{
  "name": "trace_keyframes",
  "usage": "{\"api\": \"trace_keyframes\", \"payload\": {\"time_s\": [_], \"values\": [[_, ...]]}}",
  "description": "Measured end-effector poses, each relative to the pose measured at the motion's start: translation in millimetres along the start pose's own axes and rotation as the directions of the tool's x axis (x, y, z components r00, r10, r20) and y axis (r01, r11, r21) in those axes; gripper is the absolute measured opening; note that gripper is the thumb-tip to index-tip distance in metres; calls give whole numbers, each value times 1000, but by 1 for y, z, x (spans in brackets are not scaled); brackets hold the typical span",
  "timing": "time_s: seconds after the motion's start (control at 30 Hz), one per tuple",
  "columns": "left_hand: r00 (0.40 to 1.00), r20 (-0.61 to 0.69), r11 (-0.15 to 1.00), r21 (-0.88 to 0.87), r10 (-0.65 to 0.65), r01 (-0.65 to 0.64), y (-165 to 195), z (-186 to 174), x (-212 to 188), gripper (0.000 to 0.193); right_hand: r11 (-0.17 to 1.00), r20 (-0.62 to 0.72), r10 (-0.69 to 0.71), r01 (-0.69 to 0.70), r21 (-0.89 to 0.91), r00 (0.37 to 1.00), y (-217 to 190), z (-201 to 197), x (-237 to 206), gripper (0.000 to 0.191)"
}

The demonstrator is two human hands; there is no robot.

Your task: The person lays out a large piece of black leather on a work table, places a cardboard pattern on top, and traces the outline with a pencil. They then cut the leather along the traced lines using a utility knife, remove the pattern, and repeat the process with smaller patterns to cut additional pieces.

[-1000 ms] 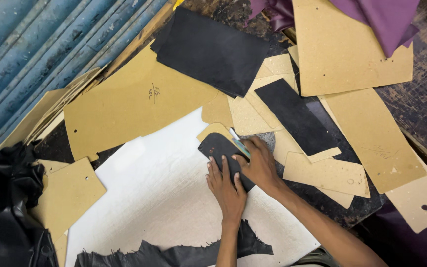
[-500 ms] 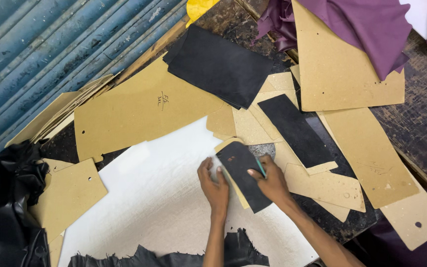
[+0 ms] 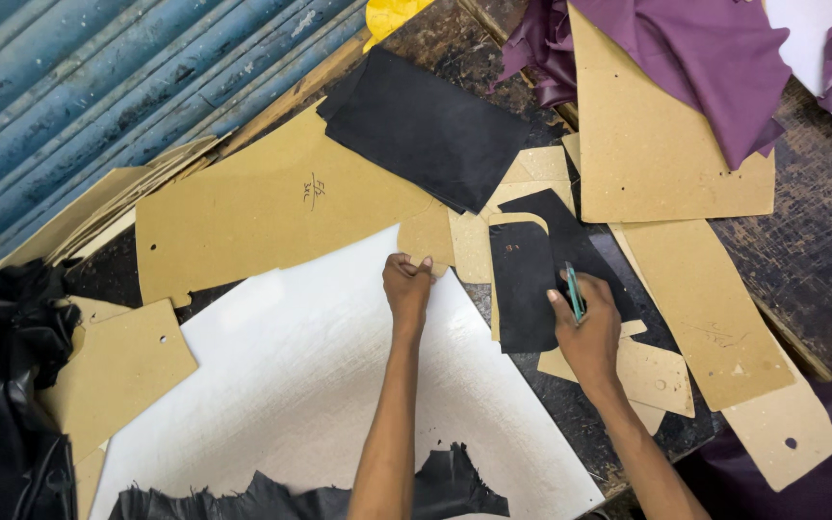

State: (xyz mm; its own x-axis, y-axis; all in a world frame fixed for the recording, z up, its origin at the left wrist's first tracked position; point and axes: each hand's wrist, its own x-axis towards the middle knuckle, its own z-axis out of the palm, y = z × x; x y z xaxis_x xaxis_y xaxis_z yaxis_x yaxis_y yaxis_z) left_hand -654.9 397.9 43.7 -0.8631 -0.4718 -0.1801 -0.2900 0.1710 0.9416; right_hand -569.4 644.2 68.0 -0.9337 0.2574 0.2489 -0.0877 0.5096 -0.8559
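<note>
Cluttered workbench [image 3: 820, 241]: right hand [image 3: 585, 332] presses black leather piece [image 3: 522, 284].

Purple leather [image 3: 715, 58] cut off at top edge; white sheet [image 3: 291, 385] cut off below; small turquoise tool [image 3: 574, 292] mostly hidden by right hand [image 3: 585, 332].

The white sheet [image 3: 320, 385] at lower centre is matt with a fine grain. The brown templates [image 3: 262, 207] spread across the frame look like stiff pressed board, matt and smooth, with punched holes. The black cut piece [image 3: 522, 284] at centre is matt and soft-looking, as is the larger black panel [image 3: 426, 130] at upper centre. The purple material [image 3: 715, 58] at upper right is supple with a faint sheen. The black heap [image 3: 2, 385] at lower left is glossy and crumpled. The shutter [image 3: 79, 87] at upper left is ribbed metal, painted blue, worn. The workbench [image 3: 820, 250] at right is dark, scarred wood. The tool [image 3: 575, 289] in the right hand [image 3: 585, 332] has a teal, plastic-looking handle.
</note>
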Motion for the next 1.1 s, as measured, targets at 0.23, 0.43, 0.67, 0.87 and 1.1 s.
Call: {"api": "trace_keyframes", "payload": {"time_s": [0.23, 0.43, 0.67, 0.87, 1.1], "values": [[998, 14, 956, -290, 53, -47, -15, -60, -15, 12, 921, 304, 256, -327, 211, 918, 5, -24, -62, 33], [992, -127, 970, -239, 25, -55, -68, -231, -151, 19, 867, 503, 306, -455, 204, 808, 15, -54, -152, 44], [982, 46, 975, -123, -181, 185, -142, -325, -328, 21, 836, 840, 258, -546, 53, 477, -9, -29, -231, 50], [932, 202, 928, -162, -302, 336, -188, -305, -391, 25, 895, 818, 390, -383, -228, 424, -37, -21, -297, 32], [999, 48, 996, 91, 10, -15, -174, -315, -316, 32, 936, 642, 279, -353, -13, 714, -51, 25, -309, 31]]}}
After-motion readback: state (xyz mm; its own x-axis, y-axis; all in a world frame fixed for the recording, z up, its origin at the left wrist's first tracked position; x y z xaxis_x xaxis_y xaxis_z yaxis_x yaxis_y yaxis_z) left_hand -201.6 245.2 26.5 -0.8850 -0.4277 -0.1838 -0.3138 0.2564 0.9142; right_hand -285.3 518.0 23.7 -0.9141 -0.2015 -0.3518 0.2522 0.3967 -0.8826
